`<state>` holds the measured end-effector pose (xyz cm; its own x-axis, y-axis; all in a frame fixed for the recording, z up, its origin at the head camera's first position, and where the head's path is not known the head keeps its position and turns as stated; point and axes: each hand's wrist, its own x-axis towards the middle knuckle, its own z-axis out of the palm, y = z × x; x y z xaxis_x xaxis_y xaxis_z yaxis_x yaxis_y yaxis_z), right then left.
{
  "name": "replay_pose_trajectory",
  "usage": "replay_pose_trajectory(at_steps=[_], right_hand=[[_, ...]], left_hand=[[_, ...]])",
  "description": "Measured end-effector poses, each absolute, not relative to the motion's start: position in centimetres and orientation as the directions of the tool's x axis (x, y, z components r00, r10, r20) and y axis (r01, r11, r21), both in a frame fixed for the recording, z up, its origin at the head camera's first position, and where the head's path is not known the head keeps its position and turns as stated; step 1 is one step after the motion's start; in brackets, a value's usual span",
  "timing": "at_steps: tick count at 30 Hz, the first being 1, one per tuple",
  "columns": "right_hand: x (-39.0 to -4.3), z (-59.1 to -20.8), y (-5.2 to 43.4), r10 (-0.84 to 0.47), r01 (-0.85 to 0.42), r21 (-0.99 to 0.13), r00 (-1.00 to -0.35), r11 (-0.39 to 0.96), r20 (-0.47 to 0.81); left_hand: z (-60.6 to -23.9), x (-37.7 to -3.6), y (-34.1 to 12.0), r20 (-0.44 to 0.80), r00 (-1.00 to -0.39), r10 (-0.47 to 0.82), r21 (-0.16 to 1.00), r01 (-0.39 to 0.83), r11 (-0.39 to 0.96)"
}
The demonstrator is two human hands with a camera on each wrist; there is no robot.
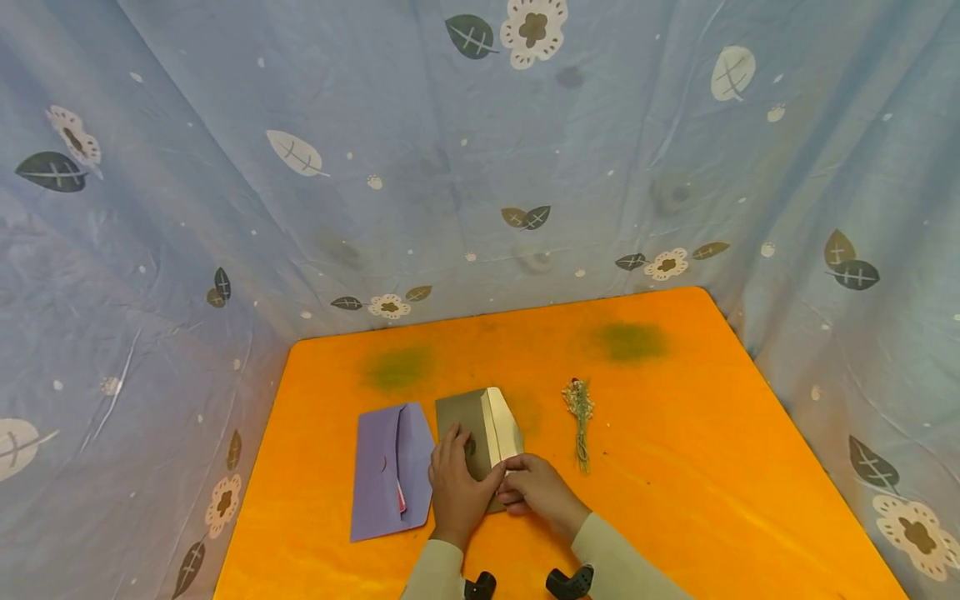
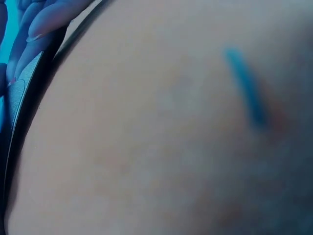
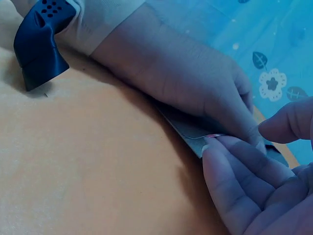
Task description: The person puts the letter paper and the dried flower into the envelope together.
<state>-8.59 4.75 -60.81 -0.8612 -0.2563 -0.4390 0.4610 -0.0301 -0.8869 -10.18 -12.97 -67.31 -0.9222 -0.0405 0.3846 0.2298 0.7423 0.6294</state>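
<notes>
A dark olive envelope (image 1: 461,410) lies on the orange table with its cream flap (image 1: 506,421) opened out to the right. My left hand (image 1: 457,483) rests on its lower front, fingers pointing away and thumb reaching right. My right hand (image 1: 542,490) touches the envelope's lower right part, close to the left thumb. In the right wrist view, the right hand's fingertips (image 3: 215,152) meet a small pinkish sliver (image 3: 212,135) at the envelope's edge. Its thumb (image 3: 288,120) appears apart from them; whether anything is pinched is unclear. The left wrist view is mostly blurred skin.
Left of the olive envelope lies a purple envelope (image 1: 375,467), flap opened, with a reddish-white edge (image 1: 401,497) showing inside. A small dried flower bunch (image 1: 580,417) lies to the right on the orange table (image 1: 697,467). A patterned curtain (image 1: 420,167) surrounds the table's back and sides.
</notes>
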Motion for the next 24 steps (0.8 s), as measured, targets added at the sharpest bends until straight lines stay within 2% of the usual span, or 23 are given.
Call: replay_pose_trajectory(at_steps=[24], right_hand=[[-9.0,-61.0,5.9,-0.298,0.418,-0.907,-0.873,-0.048,-0.387]], left_hand=[[-67.0,-10.0,-13.0,0.394,-0.918,-0.049,0.645,0.238,0.726]])
